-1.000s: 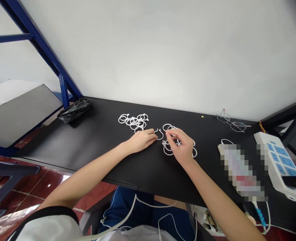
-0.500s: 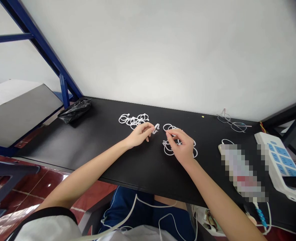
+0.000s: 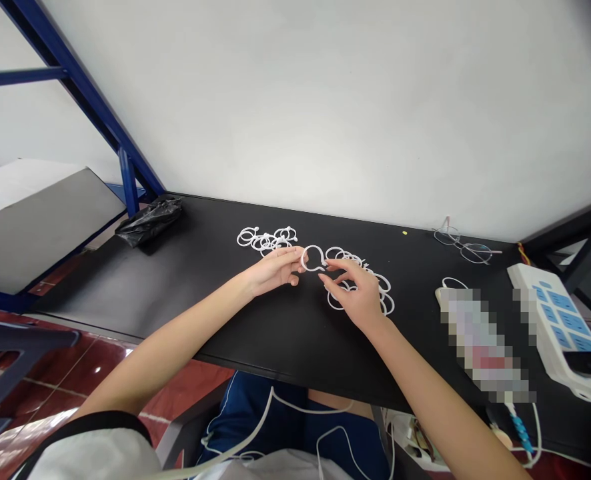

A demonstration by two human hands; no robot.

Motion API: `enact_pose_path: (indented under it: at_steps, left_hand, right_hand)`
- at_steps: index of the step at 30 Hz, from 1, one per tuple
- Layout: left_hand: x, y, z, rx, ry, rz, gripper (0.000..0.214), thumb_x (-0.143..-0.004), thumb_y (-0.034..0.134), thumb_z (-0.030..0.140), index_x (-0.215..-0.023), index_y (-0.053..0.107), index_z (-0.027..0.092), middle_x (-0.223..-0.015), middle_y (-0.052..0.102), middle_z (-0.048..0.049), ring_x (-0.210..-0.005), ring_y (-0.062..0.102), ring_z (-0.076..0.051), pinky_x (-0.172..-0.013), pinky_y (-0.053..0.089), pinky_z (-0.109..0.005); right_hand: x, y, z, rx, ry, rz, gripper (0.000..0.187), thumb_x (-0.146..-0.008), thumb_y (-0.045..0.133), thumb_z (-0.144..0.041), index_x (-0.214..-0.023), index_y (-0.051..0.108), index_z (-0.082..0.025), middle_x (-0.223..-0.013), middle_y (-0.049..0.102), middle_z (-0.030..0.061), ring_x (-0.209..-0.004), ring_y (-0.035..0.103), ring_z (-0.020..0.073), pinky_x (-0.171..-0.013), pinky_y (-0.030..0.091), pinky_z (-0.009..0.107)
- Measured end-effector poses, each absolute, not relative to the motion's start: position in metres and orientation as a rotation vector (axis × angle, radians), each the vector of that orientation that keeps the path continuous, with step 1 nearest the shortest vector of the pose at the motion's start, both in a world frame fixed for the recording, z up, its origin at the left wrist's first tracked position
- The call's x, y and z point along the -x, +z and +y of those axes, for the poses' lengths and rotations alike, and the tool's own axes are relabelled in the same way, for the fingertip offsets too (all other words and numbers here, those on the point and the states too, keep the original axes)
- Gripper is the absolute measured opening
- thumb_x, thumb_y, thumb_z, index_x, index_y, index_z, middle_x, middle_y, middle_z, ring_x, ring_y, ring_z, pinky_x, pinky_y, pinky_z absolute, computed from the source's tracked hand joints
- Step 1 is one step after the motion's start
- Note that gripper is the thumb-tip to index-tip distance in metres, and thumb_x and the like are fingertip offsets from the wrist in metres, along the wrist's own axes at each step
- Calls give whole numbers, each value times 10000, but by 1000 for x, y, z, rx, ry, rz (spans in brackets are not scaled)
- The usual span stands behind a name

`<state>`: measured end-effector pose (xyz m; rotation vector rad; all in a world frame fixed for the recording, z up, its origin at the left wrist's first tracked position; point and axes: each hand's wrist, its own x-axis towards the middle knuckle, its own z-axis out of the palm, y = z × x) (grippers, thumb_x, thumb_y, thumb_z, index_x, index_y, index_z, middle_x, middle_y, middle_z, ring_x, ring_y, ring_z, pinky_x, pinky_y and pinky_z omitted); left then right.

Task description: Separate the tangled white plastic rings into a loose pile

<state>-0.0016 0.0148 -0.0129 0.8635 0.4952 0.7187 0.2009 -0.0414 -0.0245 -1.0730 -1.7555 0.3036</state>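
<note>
A white plastic curtain ring (image 3: 313,247), with a gap in its loop at the right, is pinched between the thumb and fingers of my left hand (image 3: 275,272). My right hand (image 3: 358,293) is at the ring's two loose ends, thumb and index finger apart; the index fingertip is at the upper end, and whether it touches cannot be made out. Under and behind my right hand lies a group of white rings (image 3: 336,303), partly hidden by it. Another pile of white rings (image 3: 263,240) lies just beyond my left hand.
On the black table (image 3: 200,267) are a crumpled black plastic bag (image 3: 150,220) at the left and eyeglasses (image 3: 463,245) at the back right. A blurred-out phone (image 3: 485,340) with a cable and a white power strip (image 3: 555,320) are at the right. The wall (image 3: 325,120) rises behind.
The ring in my left hand has turned from edge-on to face me, showing its round loop. My right hand has moved slightly left to its loose ends, and its thumb and index finger have spread.
</note>
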Motion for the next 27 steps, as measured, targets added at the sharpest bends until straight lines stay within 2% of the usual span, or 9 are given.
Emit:
enact_pose_path:
  at_steps: [10, 14, 18, 22, 27]
  left_hand:
    - [0, -14, 14, -930, 737, 536, 243, -833, 691, 360, -834, 601, 134, -777, 488, 1, -682, 499, -80, -493, 451, -161]
    - [-1, -10, 11, -1039, 765, 651, 299, -830, 680, 419, -963, 633, 155, -835, 512, -11, -715, 511, -92, -520, 478, -177]
    - [-4, -8, 7, -1201, 820, 722, 419, -832, 641, 507, -1099, 601, 186, -889, 525, -20, -709, 519, -100, -516, 501, -198]
    - [-5, -12, 6, -1469, 816, 677, 556, -761, 744, 423, -1232, 530, 219, -940, 522, -24, -770, 549, -119, -518, 492, -183]
    - [-3, -14, 3, -1693, 822, 776, 582, -739, 774, 393, -1244, 550, 209, -949, 550, -33, -740, 544, -107, -510, 429, -168]
  right_hand:
    - [-199, -19, -41, 1057, 228, -1754, 114, -894, 602, -206, -970, 685, -219, -857, 723, 41, -659, 672, 147, -554, 584, 269]
    - [-199, -18, -42, 1045, 230, -1741, 108, -899, 590, -190, -943, 685, -216, -849, 723, 44, -661, 665, 145, -548, 575, 265]
    - [-200, -17, -42, 1075, 263, -1739, 105, -904, 584, -210, -930, 686, -213, -847, 718, 43, -632, 654, 137, -546, 571, 265]
    - [-200, -18, -41, 1063, 274, -1742, 108, -901, 587, -192, -940, 687, -205, -852, 714, 47, -663, 657, 141, -551, 568, 259]
    - [-201, -19, -40, 1047, 275, -1738, 131, -903, 583, -192, -954, 702, -210, -862, 715, 54, -709, 661, 159, -557, 573, 269]
